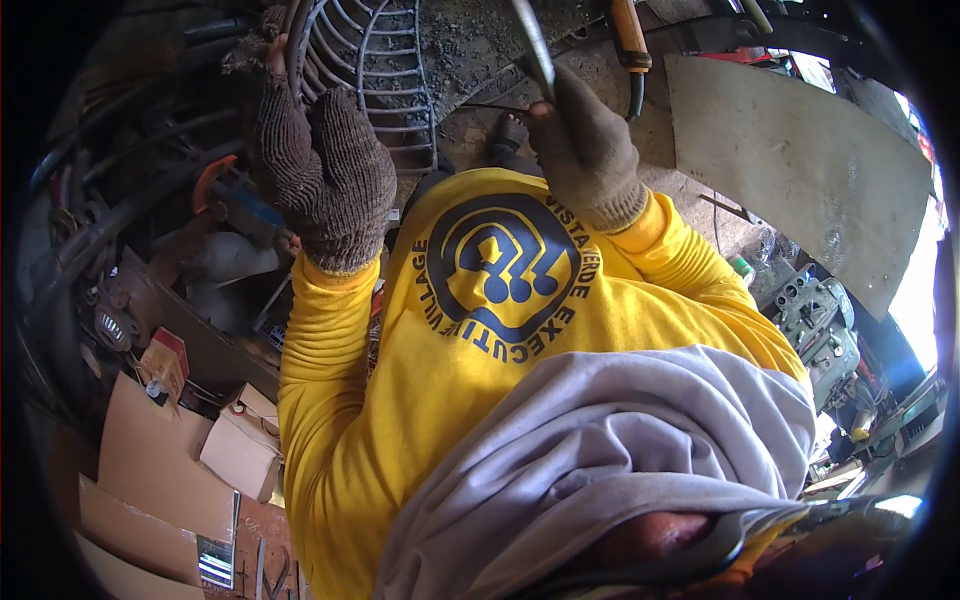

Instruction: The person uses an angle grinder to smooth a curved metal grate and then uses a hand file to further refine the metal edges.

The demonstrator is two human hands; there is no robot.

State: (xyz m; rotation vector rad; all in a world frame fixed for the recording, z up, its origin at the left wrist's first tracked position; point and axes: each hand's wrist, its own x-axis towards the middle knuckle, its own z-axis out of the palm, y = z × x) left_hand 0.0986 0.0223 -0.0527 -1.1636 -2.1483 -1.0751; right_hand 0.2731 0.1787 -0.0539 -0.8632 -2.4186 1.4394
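My left hand (pixel 335 170), in a brown knitted glove, is closed on the side of a curved metal grille (pixel 420 92) made of bent bars with several thin rungs. Bare fingertips poke out of the glove along the grille's outer bar. My right hand (pixel 595 150), also gloved, grips a silver metal bar (pixel 536 45) that slants up and away. The bar's far end is cut off by the top of the picture, so its kind cannot be told. Dark grit covers the work surface (pixel 480 50) behind the grille.
An orange-handled tool (pixel 630 35) with a black cable lies right of the bar. A large flat sheet (pixel 790 170) sits at the right, above a grey-green machine (pixel 815 330). Cardboard (pixel 160 460), a box (pixel 243 445) and an orange clamp-like piece (pixel 210 180) are at left.
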